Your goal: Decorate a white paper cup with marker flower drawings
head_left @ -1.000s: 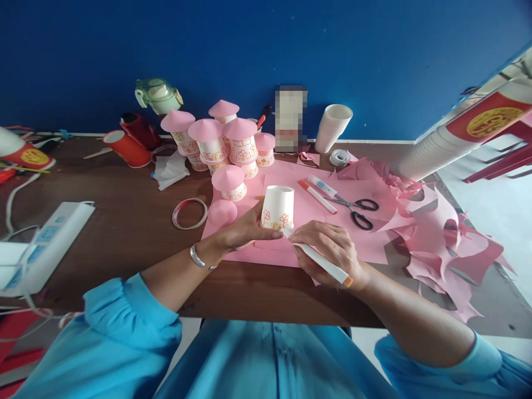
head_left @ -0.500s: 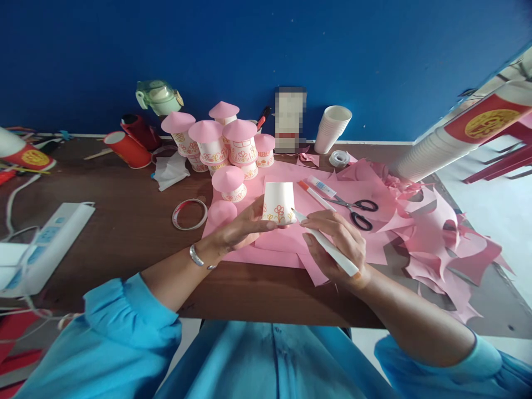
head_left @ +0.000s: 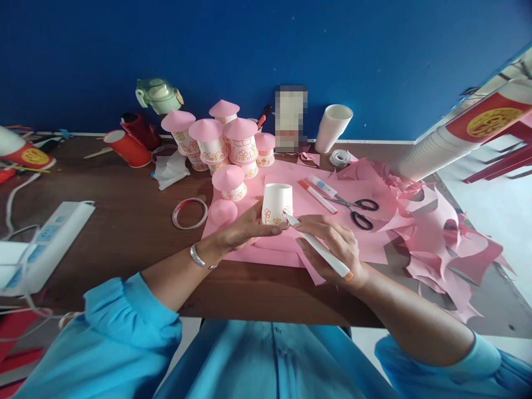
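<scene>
My left hand (head_left: 245,228) grips a white paper cup (head_left: 277,198) around its side and near its base, its thumb along the lower front. Red and yellow-orange flowers are drawn round the cup's lower part. In my right hand (head_left: 332,244) is a white marker pen (head_left: 322,252) with an orange end, its tip at the cup's lower right side. Under both hands lie pink paper sheets (head_left: 286,244). Just beyond my left hand are a pink paper disc (head_left: 223,213) and a decorated cup with a pink cone roof (head_left: 228,180).
Several pink-roofed cups (head_left: 206,131) stand together at the back. Scissors (head_left: 361,213), a red-and-white marker (head_left: 319,197) and a glue tube (head_left: 323,185) lie right of the cup. Paper scraps (head_left: 453,249) cover the right side. A tape roll (head_left: 190,214) and power strip (head_left: 50,244) are left.
The cup has turned in my left hand, bringing its flowers round and showing more of its upper rim. My right hand and marker have shifted slightly left with it.
</scene>
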`<state>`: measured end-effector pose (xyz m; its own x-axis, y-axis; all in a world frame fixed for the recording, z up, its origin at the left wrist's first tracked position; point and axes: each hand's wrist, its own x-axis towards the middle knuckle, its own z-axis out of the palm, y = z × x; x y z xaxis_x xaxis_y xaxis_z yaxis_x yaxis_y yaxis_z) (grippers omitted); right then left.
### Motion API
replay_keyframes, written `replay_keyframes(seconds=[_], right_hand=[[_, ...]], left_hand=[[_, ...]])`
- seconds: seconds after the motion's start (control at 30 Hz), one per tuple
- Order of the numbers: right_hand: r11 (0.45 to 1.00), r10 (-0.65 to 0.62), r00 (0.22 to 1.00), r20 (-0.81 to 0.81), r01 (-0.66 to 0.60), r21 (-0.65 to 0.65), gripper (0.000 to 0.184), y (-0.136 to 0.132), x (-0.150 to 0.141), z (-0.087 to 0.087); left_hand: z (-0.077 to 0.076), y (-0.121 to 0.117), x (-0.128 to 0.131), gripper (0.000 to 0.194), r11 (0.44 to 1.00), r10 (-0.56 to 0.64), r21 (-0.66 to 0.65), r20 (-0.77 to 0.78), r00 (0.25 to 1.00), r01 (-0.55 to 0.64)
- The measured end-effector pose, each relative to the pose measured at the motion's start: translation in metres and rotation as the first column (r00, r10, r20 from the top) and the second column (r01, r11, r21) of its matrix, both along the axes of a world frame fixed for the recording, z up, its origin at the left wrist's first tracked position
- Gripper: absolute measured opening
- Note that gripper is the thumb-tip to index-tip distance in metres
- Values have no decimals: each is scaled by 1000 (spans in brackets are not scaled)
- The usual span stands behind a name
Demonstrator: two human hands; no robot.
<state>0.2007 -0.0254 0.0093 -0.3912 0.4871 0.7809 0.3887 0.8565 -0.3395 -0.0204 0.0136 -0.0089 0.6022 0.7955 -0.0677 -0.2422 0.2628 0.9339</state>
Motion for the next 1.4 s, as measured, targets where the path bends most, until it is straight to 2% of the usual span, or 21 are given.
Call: replay_keyframes(seconds=[0.13,0.5,0.87,1.2,1.4], right_hand=[[1000,8,1000,-19,-8,0,31,-1,1,3],[999,35,999,1,-35,-27,24,-1,1,3],[999,54,999,5,-53,-11,26,-1,0,0],[999,-30,1000,9,30,-14,26,-1,0,4],[999,-36,999,10,35,19,21,-2,0,4]], left_hand=[[2,0,0,38,1000,-19,2,33,999,19],[-13,0,-6,42,999,-42,38,145,988,37],[-14,0,-7,38,999,-54,10,158,986,53],[-12,-1,-8,44,999,-35,11,141,989,33],[-10,-2,-8,46,1000,-20,-22,118,993,22]])
